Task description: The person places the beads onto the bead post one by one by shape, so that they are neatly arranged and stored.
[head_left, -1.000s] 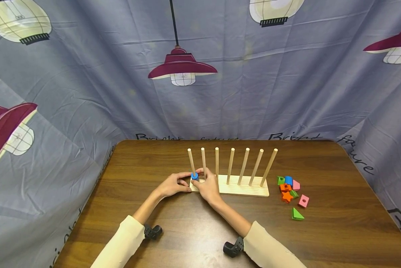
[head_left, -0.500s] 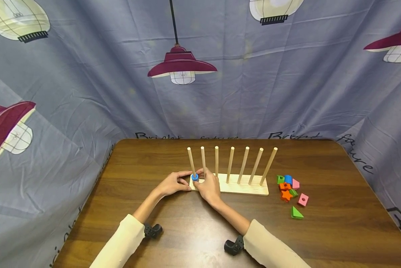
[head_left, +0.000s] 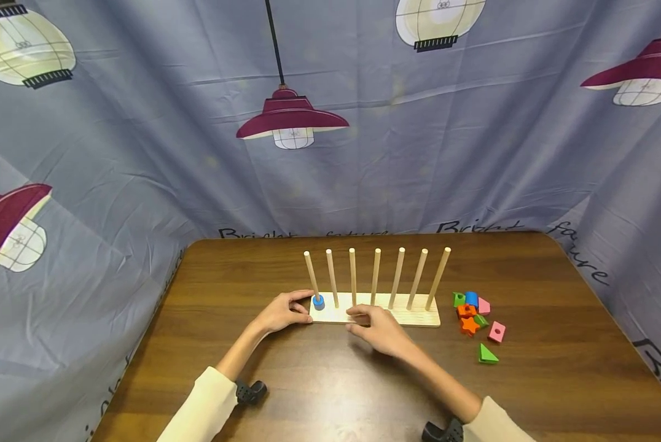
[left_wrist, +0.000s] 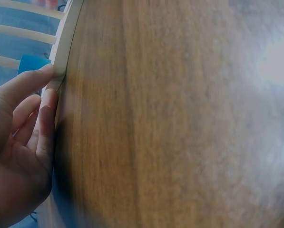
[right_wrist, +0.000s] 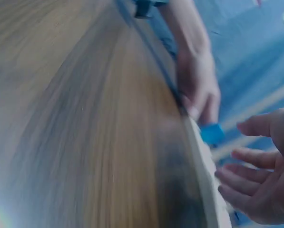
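A pale wooden peg board [head_left: 413, 317] with a row of several upright pegs lies on the table. A blue round block [head_left: 319, 302] sits low on its leftmost peg, down at the base. My left hand [head_left: 281, 314] grips the board's left end; in the left wrist view the thumb [left_wrist: 30, 85] lies at the front corner, close to the blue block. My right hand [head_left: 382, 331] hovers at the board's front edge near the middle, thumb and fingers apart with nothing between them. In the right wrist view its fingers [right_wrist: 249, 178] are spread beside the board.
To the board's right lies a cluster of small blocks: an orange star [head_left: 470, 326], a blue block [head_left: 471, 299], and green, orange and pink pieces. A pink block with a hole [head_left: 497, 332] and a green triangle [head_left: 487, 355] lie slightly apart on the wooden table [head_left: 319, 393].
My right hand has let go of the blue block and moved right, toward the front of the board. The left hand stays at the board's left end.
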Demonstrator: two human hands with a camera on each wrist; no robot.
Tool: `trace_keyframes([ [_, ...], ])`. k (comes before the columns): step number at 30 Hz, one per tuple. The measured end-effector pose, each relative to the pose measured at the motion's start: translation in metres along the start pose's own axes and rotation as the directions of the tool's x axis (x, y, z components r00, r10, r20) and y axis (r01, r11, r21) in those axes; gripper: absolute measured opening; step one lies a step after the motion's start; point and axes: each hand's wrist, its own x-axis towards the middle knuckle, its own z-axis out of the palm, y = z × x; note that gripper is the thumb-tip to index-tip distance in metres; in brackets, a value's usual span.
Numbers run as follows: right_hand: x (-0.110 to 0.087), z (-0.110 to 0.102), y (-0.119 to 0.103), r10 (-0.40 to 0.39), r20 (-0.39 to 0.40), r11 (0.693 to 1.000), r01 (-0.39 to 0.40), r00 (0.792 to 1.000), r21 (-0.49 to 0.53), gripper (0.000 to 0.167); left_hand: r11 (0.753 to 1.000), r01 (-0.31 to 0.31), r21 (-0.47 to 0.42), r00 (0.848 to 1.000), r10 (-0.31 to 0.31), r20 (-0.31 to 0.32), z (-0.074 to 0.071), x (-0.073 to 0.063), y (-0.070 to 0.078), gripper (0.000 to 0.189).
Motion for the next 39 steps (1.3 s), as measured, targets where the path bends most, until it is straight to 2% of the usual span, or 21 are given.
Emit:
trace_keyframes([
  [4, -0.023, -0.047, 0.018, 0.005, -0.04, 1.0, -0.004, 0.999, 0.009, 0.021, 1.0, 0.003, -0.003, 1.0, -0.003, -0.003, 0.0, 0.001, 0.0, 0.066],
  [8, -0.046, -0.097, 0.038, 0.037, -0.158, 0.998, -0.045, 0.987, -0.048, 0.018, 1.0, 0.007, 0.017, 1.0, -0.007, -0.002, 0.0, 0.002, 0.001, 0.066],
  [10, -0.055, -0.118, 0.05, 0.041, -0.24, 0.992, -0.068, 0.97, -0.103, 0.018, 0.999, 0.005, 0.033, 1.0, -0.005, -0.003, -0.001, 0.002, 0.001, 0.066],
  [14, -0.063, -0.149, 0.074, 0.031, -0.405, 0.966, -0.132, 0.914, -0.224, 0.022, 0.999, 0.002, 0.053, 1.0, -0.001, -0.013, -0.002, 0.002, 0.002, 0.065],
  [15, -0.064, -0.154, 0.08, 0.03, -0.437, 0.958, -0.15, 0.899, -0.242, 0.023, 0.999, 0.001, 0.055, 1.0, 0.0, -0.013, -0.002, 0.002, 0.003, 0.065],
  [17, -0.064, -0.163, 0.091, 0.037, -0.468, 0.945, -0.183, 0.883, -0.27, 0.027, 0.998, 0.0, 0.055, 1.0, 0.0, -0.012, -0.002, 0.003, 0.003, 0.065],
  [19, -0.063, -0.168, 0.101, 0.057, -0.462, 0.934, -0.211, 0.885, -0.287, 0.031, 0.998, 0.006, 0.055, 1.0, -0.005, -0.01, -0.001, 0.003, 0.003, 0.066],
  [24, -0.059, -0.17, 0.117, 0.134, -0.386, 0.904, -0.272, 0.913, -0.329, 0.041, 0.999, 0.019, 0.051, 1.0, -0.019, -0.014, 0.001, 0.003, 0.003, 0.066],
  [35, -0.058, -0.179, 0.12, 0.281, -0.316, 0.848, -0.389, 0.906, -0.359, 0.049, 0.998, 0.021, 0.063, 0.999, -0.019, -0.032, 0.002, 0.003, 0.002, 0.065],
  [39, -0.057, -0.181, 0.121, 0.293, -0.298, 0.847, -0.391, 0.908, -0.36, 0.05, 0.998, 0.017, 0.069, 0.999, -0.015, -0.032, 0.001, 0.004, 0.001, 0.065],
])
